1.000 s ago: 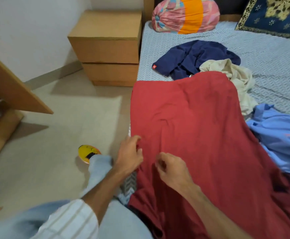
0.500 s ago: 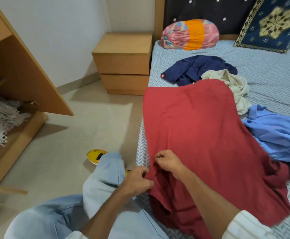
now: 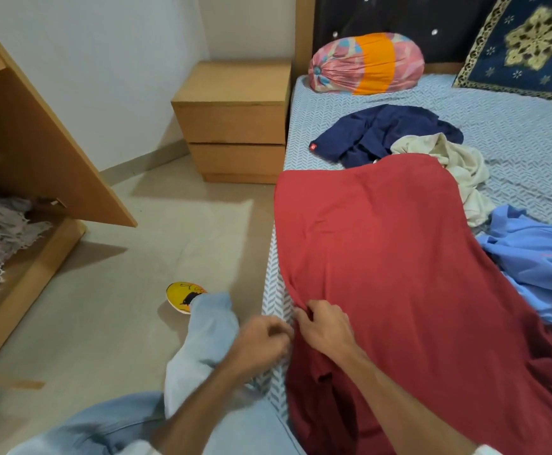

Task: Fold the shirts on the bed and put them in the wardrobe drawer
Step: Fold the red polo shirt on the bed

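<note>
Red shirt (image 3: pixel 399 257), soft and creased, lay spread along the bed (image 3: pixel 514 133) edge, hem overhanging. Bare floor (image 3: pixel 169 241) stretched beside the bed. Right hand (image 3: pixel 325 326) pinched the shirt's edge; blurred left hand (image 3: pixel 261 343) curled beside it, grip unclear.

Left hand (image 3: pixel 261 343) released red shirt (image 3: pixel 399 274) edge.

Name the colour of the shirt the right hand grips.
Red shirt, gripped by right hand; head view.
</note>
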Tool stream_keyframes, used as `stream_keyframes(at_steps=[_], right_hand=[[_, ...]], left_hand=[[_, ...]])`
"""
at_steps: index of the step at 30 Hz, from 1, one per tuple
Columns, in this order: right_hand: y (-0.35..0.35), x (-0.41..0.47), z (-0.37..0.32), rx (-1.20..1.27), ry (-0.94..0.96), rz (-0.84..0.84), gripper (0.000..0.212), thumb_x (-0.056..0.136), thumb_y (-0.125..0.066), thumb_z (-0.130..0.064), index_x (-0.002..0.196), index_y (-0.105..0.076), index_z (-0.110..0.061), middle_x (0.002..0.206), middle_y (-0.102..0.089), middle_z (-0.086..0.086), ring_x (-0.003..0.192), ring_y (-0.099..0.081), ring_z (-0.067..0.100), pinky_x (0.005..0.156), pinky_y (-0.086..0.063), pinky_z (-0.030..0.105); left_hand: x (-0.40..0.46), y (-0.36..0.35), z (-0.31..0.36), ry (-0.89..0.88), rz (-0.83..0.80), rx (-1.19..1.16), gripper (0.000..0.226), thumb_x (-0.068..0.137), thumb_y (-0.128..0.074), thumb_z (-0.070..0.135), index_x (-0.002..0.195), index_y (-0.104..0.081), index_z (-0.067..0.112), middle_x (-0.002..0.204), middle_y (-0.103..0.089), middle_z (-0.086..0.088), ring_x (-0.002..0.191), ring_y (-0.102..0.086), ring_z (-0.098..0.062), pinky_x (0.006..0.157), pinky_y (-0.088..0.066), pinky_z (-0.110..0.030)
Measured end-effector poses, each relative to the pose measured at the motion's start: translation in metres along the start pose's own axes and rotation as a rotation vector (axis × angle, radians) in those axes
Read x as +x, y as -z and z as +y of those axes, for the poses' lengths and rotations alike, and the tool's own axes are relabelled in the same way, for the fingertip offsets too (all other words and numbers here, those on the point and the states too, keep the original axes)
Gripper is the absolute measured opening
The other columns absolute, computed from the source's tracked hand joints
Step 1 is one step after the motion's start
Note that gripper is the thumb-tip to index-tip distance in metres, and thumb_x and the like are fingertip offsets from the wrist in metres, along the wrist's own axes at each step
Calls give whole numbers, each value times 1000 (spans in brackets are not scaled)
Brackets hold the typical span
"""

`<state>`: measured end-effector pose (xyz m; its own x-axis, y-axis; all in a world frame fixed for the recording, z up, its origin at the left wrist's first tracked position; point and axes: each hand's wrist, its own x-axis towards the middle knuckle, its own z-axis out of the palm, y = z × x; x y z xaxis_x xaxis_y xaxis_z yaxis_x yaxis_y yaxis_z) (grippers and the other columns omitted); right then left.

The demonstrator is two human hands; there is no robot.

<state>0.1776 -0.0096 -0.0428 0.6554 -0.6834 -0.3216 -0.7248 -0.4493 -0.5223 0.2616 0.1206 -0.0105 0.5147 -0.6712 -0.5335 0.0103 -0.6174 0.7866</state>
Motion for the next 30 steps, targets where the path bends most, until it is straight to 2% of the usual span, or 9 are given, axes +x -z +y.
stream_keyframes(at_steps=[4,7,10,14,16,18,20,26,30], right_hand=[[3,3,18,67,128,-11,46,98,-50,-41,64,-35,-15,59,-49,-1,73,-60,32,67,-42,39],[1,6,34,225,176,13,48,90,-53,-45,59,-31,-16,47,-38,-4,49,-45,15,54,-35,33],[-5,6,45,365,188,29,47,85,-54,-46,57,-28,-19,44,-33,-7,42,-34,7,47,-23,20],[-6,5,46,415,205,31,49,87,-58,-43,58,-28,-17,44,-29,-9,39,-29,5,44,-21,18],[-5,8,47,440,200,32,50,88,-58,-44,59,-30,-15,45,-29,-8,39,-28,3,43,-22,21],[-3,7,47,465,188,56,50,90,-61,-44,58,-36,-14,46,-32,-4,41,-29,1,41,-24,26],[2,3,48,515,143,119,41,90,-65,-44,60,-49,-22,45,-37,-5,40,-31,0,38,-26,27],[31,-15,66,467,-15,377,22,85,-76,-35,67,-65,-28,41,-41,-13,35,-31,-1,37,-27,18],[54,-19,93,451,-102,456,17,82,-73,-36,67,-66,-31,41,-47,-6,34,-38,9,41,-34,18]], left_hand=[[82,23,29,61,157,-161,11,93,-58,1,88,-68,2,67,-64,-9,60,-58,-19,64,-49,-33],[150,25,65,127,194,-349,11,94,-65,9,86,-63,1,55,-60,-5,44,-57,-15,44,-49,-25],[206,21,97,169,215,-468,9,87,-74,10,84,-67,6,71,-68,-8,65,-65,-21,61,-55,-30],[281,40,130,164,264,-513,17,74,-76,14,83,-66,4,72,-72,-8,59,-65,-14,59,-54,-24],[324,55,133,146,329,-453,45,55,-72,25,96,-70,6,93,-75,-11,78,-73,-24,71,-62,-36],[368,68,130,68,441,-437,28,55,-68,22,82,-65,13,86,-73,-6,74,-72,-21,69,-63,-40],[368,76,152,26,528,-372,19,57,-70,19,64,-53,18,69,-63,-2,59,-61,-15,58,-56,-29],[356,49,213,-112,397,-203,20,69,-64,13,65,-46,21,60,-51,-5,36,-45,-9,40,-32,-20],[368,6,234,-136,405,-140,26,53,-72,19,78,-70,9,72,-71,-17,40,-61,-18,39,-48,-27]])
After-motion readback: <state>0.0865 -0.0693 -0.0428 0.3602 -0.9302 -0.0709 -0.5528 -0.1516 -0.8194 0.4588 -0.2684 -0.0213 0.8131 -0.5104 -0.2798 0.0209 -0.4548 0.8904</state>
